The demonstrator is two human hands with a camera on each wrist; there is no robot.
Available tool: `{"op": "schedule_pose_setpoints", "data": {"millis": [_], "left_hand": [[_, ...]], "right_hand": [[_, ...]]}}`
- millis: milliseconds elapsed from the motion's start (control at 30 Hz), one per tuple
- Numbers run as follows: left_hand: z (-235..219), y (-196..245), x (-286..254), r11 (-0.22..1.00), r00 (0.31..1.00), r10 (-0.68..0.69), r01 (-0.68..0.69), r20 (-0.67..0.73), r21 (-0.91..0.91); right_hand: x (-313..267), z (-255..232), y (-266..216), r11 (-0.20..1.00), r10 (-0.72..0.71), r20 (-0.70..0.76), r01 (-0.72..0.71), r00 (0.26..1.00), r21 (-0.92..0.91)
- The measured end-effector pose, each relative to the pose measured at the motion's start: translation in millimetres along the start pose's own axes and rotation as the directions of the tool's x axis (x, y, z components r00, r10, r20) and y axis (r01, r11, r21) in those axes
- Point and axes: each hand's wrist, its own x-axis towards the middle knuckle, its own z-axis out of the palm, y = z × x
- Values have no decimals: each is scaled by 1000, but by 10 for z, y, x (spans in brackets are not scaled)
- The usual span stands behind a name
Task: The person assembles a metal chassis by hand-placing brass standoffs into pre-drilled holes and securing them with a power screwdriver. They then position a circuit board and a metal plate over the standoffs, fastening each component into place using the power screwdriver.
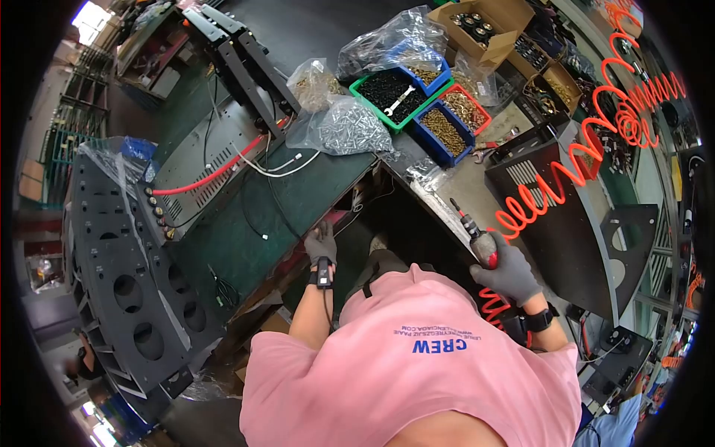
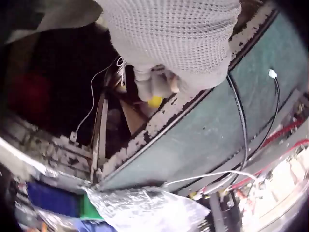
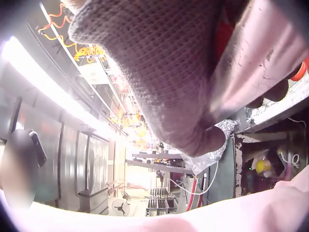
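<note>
- Closest to the cam: person in a pink shirt w/ "CREW" printed on it, leaning over the desk edge.
- Right hand, grey glove, fingers wrapped round an air driver. Bit end points up and away toward the desk, tool sits over the dark gap at the desk edge. Orange coiled hose runs off from it to the right.
- Right wrist view is mostly glove and a bit of red tool body, not much else readable.
- Left hand, also gloved, is down at the desk's front edge, reaching into the dark opening under it. Left wrist view shows the fingers curled by something small and yellow just under the chipped edge, but can't tell if it's actually gripping that or anything else.
- On the green desk top beyond the left hand: thin black and white wires, plus a red cable running along a grey panel.
- Left side: stack of black plates w/ round holes.
- Further back: clear bags of screws, then green, blue and red bins full of hardware, a wrench lying in the green one.
- Farthest: cardboard boxes w/ parts.
- Right of the bins: black vented case.
</note>
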Motion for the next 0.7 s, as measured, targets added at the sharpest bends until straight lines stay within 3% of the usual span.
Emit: {"op": "schedule_pose_setpoints", "data": {"millis": [33, 67, 100, 167, 233, 300, 367, 400, 467, 500, 567, 600, 667, 700], "left_hand": [[116, 10, -82, 993, 998, 60, -63, -35, -99], [229, 30, -191, 991, 991, 38, -54, -128, -122], [284, 61, -229, 993, 992, 22, -36, -123, -113], [271, 194, -210, 994, 995, -100, 99, -27, -52], [117, 313, 86, 971, 969, -238, 236, -61, -49], [154, 364, 112, 985, 985, -164, 167, -56, 44], [274, 415, 85, 978, 976, -168, 183, -141, 99], [301, 420, 106, 972, 975, -183, 199, -128, 127], [362, 432, 144, 954, 949, -182, 234, -258, 189], [390, 433, 158, 943, 931, -172, 250, -322, 218], [433, 447, 166, 920, 884, -134, 279, -449, 276], [463, 445, 174, 911, 888, -133, 284, -439, 300], [505, 413, 218, 936, 823, -42, 231, -567, 265], [336, 505, 509, 930, 829, -42, 236, -557, 280]], "right_hand": [[-17, -15, 3, 1000, 12, -6, -12, 1000, 2], [-37, -35, 6, 1000, 21, -7, -21, 1000, 10], [-54, -56, 12, 999, 33, -12, -32, 999, 17], [-92, -102, 16, 997, 27, -39, -24, 999, 79], [-170, -163, 6, 989, 44, -82, -32, 996, 143], [-256, -231, -55, 961, 31, -178, 20, 984, 275], [-377, -269, -34, 945, 79, -257, 10, 963, 327], [-447, -269, 23, 911, 102, -358, 57, 928, 408], [-569, -260, 70, 833, 155, -547, 189, 823, 520], [-638, -281, 117, 742, 231, -546, 217, 805, 634], [-793, -335, 239, 769, 295, -640, 221, 709, 599], [-899, -430, 229, 710, 385, -563, 155, 731, 687], [-1032, -450, 484, 784, 396, -666, 144, 633, 603], [-1095, -489, 560, 790, 410, -685, 140, 602, 596]]}}
